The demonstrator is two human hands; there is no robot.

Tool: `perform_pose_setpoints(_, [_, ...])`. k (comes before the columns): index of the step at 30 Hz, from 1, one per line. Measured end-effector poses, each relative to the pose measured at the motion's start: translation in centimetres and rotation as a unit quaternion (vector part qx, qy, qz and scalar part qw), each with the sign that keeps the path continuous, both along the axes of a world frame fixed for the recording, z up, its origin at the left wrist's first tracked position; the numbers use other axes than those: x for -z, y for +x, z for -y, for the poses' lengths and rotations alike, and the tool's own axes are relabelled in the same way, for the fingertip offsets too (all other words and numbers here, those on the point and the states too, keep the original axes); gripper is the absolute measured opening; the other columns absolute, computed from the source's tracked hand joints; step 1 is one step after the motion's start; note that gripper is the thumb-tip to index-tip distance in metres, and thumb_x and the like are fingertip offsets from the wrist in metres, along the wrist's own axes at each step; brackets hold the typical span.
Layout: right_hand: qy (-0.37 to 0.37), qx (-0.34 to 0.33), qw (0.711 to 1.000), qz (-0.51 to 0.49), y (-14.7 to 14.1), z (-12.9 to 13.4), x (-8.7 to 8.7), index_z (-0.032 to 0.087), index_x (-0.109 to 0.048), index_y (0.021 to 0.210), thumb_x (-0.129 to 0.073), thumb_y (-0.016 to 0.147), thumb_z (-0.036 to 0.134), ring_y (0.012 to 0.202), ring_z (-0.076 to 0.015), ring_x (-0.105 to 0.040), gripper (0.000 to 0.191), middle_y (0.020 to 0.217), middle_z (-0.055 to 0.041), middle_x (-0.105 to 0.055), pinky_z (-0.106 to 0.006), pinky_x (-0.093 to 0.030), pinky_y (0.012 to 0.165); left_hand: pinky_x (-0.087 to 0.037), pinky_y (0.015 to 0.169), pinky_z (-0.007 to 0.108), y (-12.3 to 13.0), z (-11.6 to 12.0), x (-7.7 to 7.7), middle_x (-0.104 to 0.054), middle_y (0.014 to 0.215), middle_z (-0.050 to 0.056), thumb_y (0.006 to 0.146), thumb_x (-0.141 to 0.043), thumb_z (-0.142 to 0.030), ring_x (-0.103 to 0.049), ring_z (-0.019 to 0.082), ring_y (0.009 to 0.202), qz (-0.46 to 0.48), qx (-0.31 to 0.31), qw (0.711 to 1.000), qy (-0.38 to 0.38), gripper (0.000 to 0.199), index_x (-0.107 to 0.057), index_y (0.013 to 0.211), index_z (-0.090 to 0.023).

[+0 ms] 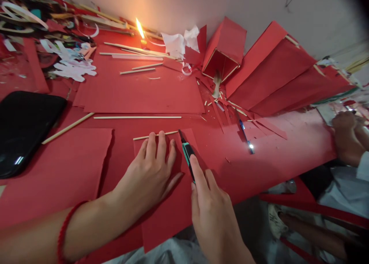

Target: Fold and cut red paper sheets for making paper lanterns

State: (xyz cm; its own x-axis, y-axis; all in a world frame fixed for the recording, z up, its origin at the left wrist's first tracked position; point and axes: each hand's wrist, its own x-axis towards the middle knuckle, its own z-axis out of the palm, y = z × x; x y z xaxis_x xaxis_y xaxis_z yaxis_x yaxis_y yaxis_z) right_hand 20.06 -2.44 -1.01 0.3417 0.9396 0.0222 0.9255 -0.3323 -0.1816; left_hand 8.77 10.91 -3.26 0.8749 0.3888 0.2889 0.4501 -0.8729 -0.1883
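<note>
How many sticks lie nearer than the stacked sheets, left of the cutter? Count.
3: one stick beside the black object, one alongside the stack, one partly under the left hand. Others may hide.

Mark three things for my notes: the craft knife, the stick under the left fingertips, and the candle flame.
Craft knife [187, 154]: head view, on the green-and-black handle.
Stick [140, 137]: head view, on its exposed left stretch.
Candle flame [140, 28]: head view, on the flame's middle.

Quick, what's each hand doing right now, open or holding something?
Left hand: open, fingers spread over the red paper, fingertips at a thin stick.
Right hand: closed around a green-and-black cutter.
</note>
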Motion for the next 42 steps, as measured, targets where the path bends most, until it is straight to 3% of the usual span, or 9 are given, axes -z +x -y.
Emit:
perform_pose_setpoints(8, [-0.010,-0.025,0.999,0.044,-0.1,0.0,-0.3,0.016,-0.035,0.154,-0.035,0.090,0.003,0.055,-0.0197,-0.066,0.066,0.088,-0.0073,-0.067,-0.028,-0.046,0.042,-0.057,0.092,0.056,-0.1,0.0,0.2,-0.059,0.133,0.041,0.087,-0.063,-0.045,-0.063,0.053,0.119,0.007,-0.001,1.000,0.003,0.066,-0.063,0.128,0.006])
perform_pose_setpoints(20, [0.022,-0.041,0.998,0.031,0.2,1.2,-0.3,0.017,-0.029,0.158,-0.032,0.093,0.005,0.056,-0.0191,-0.067,0.066,0.087,-0.0085,-0.068,-0.027,-0.053,0.044,-0.057,0.092,0.056,0.0,0.1,0.3,-0.058,0.133,0.041,0.087,-0.064,-0.047,-0.063,0.053,0.119,0.006,0.000,1.000,0.001,0.069,-0.062,0.130,0.007])
perform_pose_setpoints(25, [0.007,-0.051,0.999,0.001,0.6,2.2,-0.2,0.023,-0.007,0.165,-0.035,0.093,0.005,0.071,-0.0231,-0.074,0.080,0.099,-0.0118,-0.071,-0.031,-0.062,0.053,-0.057,0.094,0.054,0.0,0.0,0.2,-0.060,0.132,0.040,0.087,-0.063,-0.049,-0.063,0.052,0.120,-0.003,-0.001,1.000,0.010,0.069,-0.064,0.129,0.006])
perform_pose_setpoints(30, [-0.017,-0.056,0.997,-0.045,1.0,3.2,-0.1,0.024,-0.007,0.166,-0.038,0.091,0.002,0.095,-0.0275,-0.076,0.083,0.115,-0.0157,-0.071,-0.040,-0.067,0.076,-0.058,0.093,0.052,0.0,0.0,0.1,-0.061,0.132,0.038,0.088,-0.062,-0.050,-0.064,0.049,0.119,-0.012,-0.012,1.000,0.018,0.068,-0.065,0.129,0.003])
perform_pose_setpoints(37, [0.004,-0.046,0.998,-0.044,0.6,3.6,-0.6,0.027,-0.001,0.165,-0.036,0.093,0.004,0.095,-0.0297,-0.078,0.084,0.116,-0.0152,-0.074,-0.040,-0.068,0.068,-0.057,0.094,0.053,0.0,-0.1,0.2,-0.061,0.132,0.038,0.088,-0.061,-0.049,-0.064,0.051,0.119,-0.007,-0.003,1.000,0.005,0.068,-0.064,0.130,0.005])
perform_pose_setpoints(42, [0.007,-0.056,0.997,-0.046,0.6,4.2,-0.8,0.026,-0.001,0.165,-0.036,0.092,0.004,0.100,-0.0296,-0.078,0.084,0.117,-0.0149,-0.074,-0.040,-0.068,0.075,-0.056,0.094,0.056,0.1,0.0,0.2,-0.059,0.132,0.042,0.087,-0.065,-0.046,-0.062,0.054,0.120,0.013,0.001,1.000,-0.017,0.068,-0.063,0.129,0.008])
